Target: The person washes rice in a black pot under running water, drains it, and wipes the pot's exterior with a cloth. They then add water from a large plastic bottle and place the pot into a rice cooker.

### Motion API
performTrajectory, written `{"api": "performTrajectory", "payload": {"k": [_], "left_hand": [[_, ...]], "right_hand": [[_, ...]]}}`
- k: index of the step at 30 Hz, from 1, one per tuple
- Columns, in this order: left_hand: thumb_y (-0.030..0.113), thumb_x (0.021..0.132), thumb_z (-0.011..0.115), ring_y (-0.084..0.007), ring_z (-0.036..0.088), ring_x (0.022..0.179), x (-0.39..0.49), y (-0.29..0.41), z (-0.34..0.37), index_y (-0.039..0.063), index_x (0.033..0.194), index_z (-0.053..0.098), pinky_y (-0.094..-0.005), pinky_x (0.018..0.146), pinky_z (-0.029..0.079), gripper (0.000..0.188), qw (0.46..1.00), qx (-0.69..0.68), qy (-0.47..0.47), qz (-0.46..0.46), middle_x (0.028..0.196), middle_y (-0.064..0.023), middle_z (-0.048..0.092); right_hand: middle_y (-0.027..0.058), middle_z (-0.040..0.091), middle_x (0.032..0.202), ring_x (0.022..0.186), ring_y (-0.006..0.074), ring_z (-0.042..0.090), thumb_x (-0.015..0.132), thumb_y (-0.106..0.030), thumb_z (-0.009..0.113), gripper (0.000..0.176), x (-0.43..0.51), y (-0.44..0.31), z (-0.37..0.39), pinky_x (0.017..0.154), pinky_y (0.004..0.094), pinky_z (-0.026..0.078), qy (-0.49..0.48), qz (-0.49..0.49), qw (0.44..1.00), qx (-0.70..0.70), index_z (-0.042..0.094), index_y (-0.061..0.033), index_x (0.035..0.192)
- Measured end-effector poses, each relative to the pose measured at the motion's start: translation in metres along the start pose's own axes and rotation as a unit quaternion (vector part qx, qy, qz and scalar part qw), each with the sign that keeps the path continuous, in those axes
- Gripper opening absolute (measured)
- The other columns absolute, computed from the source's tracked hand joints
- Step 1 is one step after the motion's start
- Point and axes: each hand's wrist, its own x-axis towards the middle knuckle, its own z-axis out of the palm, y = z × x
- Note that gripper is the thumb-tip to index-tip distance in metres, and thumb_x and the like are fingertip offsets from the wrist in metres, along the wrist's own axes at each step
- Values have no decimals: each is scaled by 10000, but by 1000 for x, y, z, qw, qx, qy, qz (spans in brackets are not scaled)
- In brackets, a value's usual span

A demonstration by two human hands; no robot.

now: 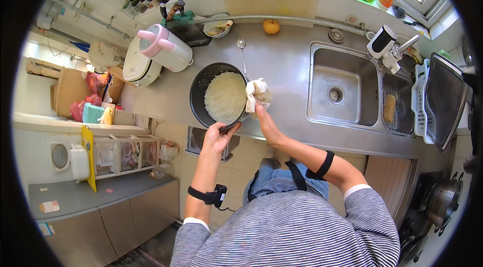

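A dark inner pot of a rice cooker (196, 97) is tilted above the steel counter, with white rice (225, 97) in it. My left hand (218, 136) grips the pot's near rim, thumb and fingers at the edge. Against the pot's right outer side, my right hand (266, 121) holds a white cloth (258, 91) with its fingertips; the fingers are partly hidden by the cloth. A metal spoon (242, 53) lies on the counter just beyond the pot.
A rice cooker body (141, 65) and a pink-and-white electric air pot (169, 50) stand at the left. Behind are a bowl of food (218, 29) and an orange round fruit (271, 26). A sink (336, 78) and a dish rack (420, 101) are at the right.
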Motion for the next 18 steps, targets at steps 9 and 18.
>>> {"api": "performTrajectory", "payload": {"k": [9, 18], "left_hand": [[-17, 758, 428, -341, 578, 924, -19, 10, -4, -147, 1008, 449, -454, 836, 520, 282, 969, 244, 15, -21, 1028, -227, 538], [326, 823, 575, -225, 530, 1032, -16, 2, 5, 26, 1175, 473, -380, 890, 435, 474, 935, 354, 15, 8, 1112, -91, 556]], "right_hand": [[246, 593, 1000, 940, 362, 572, 761, -381, 561, 495, 95, -27, -53, 830, 405, 449, -90, 33, 919, -382, 545, 9, 1065], [255, 607, 865, 835, 400, 579, 704, -149, 486, 272, 70, -25, -74, 764, 454, 454, 1, 56, 898, -436, 589, 23, 887]]}}
